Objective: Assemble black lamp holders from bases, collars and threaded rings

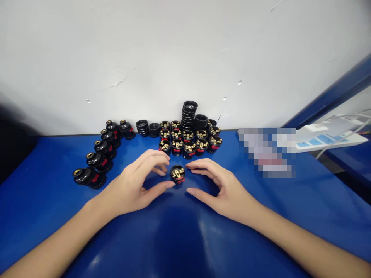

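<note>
Between my two hands stands a black lamp socket body, with brass contacts on top and a red part on its front side. My left hand curves round its left side, fingers apart, the thumb tip close to its base; whether it touches cannot be made out. On the other side, my right hand has thumb and fingers spread, with a small gap to the socket. Behind them, several like socket bodies stand in rows, brass contacts up.
Several capped black lamp sockets form a slanting line at left. Black threaded rings and a tall stack of rings stand by the white wall. A blurred-out item lies right on the blue table, near a white box.
</note>
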### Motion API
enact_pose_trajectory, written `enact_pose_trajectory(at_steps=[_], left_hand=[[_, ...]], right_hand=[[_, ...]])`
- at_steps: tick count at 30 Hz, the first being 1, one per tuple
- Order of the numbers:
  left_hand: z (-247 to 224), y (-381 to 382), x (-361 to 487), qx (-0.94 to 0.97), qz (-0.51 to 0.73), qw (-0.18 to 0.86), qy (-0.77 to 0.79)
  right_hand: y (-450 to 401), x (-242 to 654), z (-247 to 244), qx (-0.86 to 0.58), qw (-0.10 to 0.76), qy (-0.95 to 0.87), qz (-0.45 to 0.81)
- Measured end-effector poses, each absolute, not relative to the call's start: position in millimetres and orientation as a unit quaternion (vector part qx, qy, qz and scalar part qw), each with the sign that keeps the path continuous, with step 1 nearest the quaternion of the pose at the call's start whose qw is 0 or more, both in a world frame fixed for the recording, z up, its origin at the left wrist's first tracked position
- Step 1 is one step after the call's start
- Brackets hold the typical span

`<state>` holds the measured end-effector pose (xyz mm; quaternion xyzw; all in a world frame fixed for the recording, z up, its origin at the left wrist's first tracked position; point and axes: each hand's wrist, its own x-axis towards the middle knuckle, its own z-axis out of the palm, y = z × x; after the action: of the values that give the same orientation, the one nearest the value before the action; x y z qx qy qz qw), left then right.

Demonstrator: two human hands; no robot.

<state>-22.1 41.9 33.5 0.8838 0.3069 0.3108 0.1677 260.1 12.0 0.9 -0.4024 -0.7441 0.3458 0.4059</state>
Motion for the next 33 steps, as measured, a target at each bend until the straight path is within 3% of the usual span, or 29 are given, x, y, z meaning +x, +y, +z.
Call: enact_pose_trajectory(at_steps=[6,21,33], left_hand=[[32.2,50.7,-23.6,0.879,0.344,0.002,0.331],[46.6,111.7,-38.8,0.785,0.289,-0.179,0.518],[53.6,142.2,-35.1,0.798,0.258,-0.170,0.517]], right_hand=[[11.8,259.5,-1.7,-0.420,0.398,-0.737,0.349],[10.2,258.0,7.2,-0.413,0.375,-0.768,0.315],[11.7,259.2,8.5,-0.400,0.379,-0.774,0.312]])
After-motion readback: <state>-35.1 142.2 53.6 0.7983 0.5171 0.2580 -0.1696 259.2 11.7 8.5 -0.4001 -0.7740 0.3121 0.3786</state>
